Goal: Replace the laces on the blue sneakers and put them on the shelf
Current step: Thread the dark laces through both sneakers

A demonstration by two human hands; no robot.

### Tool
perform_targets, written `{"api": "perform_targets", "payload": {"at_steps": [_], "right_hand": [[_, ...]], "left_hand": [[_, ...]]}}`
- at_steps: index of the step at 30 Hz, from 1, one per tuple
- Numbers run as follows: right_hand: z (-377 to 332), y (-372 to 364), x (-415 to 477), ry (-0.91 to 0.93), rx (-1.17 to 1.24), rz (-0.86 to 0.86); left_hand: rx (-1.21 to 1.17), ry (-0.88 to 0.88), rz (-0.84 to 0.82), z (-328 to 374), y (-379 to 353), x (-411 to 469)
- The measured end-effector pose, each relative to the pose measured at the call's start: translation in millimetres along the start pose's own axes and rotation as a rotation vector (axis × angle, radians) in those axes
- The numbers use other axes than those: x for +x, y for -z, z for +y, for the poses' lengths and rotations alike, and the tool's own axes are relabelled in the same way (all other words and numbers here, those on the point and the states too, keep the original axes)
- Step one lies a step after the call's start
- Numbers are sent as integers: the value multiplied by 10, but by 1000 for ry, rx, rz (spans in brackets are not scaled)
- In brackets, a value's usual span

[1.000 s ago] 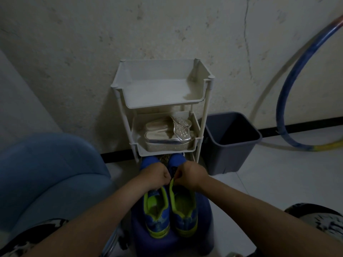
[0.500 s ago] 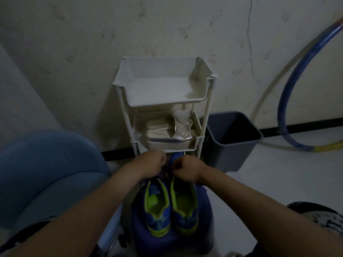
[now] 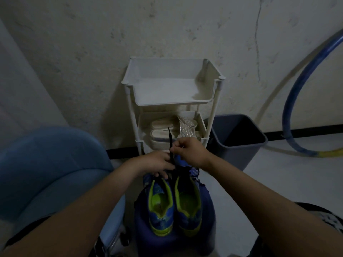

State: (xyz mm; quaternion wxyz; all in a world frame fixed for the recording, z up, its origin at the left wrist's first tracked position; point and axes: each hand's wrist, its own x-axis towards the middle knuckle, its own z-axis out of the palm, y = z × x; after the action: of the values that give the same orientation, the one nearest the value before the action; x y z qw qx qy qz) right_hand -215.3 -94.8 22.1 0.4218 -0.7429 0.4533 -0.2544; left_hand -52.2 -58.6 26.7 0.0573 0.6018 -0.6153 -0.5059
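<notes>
right hand [image 3: 187, 151] lifted above the blue sneakers [image 3: 161, 206], black lace [image 3: 170, 143] now drawn upward in its grip

Both forearms [image 3: 92, 201] reach forward and converge. The right hand [image 3: 187, 152], slightly higher, pinches a black lace [image 3: 169, 138] between thumb and fingers; the left hand [image 3: 157, 163] sits just beside it, fingers angled down, perhaps gripping too.
</notes>
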Motion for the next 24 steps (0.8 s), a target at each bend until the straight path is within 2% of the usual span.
{"api": "perform_targets", "payload": {"at_steps": [2, 5, 8, 10, 13, 20, 24], "right_hand": [[-47, 18, 14, 13, 33, 21], [-51, 42, 36, -21, 41, 22], [16, 75, 87, -114, -8, -43], [21, 93, 77, -150, -23, -148], [-12, 71, 39, -143, -98, -258], [-72, 30, 14, -146, -67, -231], [-82, 41, 7, -142, -32, -210]], "left_hand": [[47, -37, 33, 40, -30, -14], [73, -35, 199, 101, 26, -22], [-64, -76, 466, 151, 216, -62], [-201, -168, 598, 193, 319, -142], [-339, -282, 587, 238, 299, -236], [-360, -281, 514, 250, 212, -223], [-732, -304, 484, 296, 237, -222]]}}
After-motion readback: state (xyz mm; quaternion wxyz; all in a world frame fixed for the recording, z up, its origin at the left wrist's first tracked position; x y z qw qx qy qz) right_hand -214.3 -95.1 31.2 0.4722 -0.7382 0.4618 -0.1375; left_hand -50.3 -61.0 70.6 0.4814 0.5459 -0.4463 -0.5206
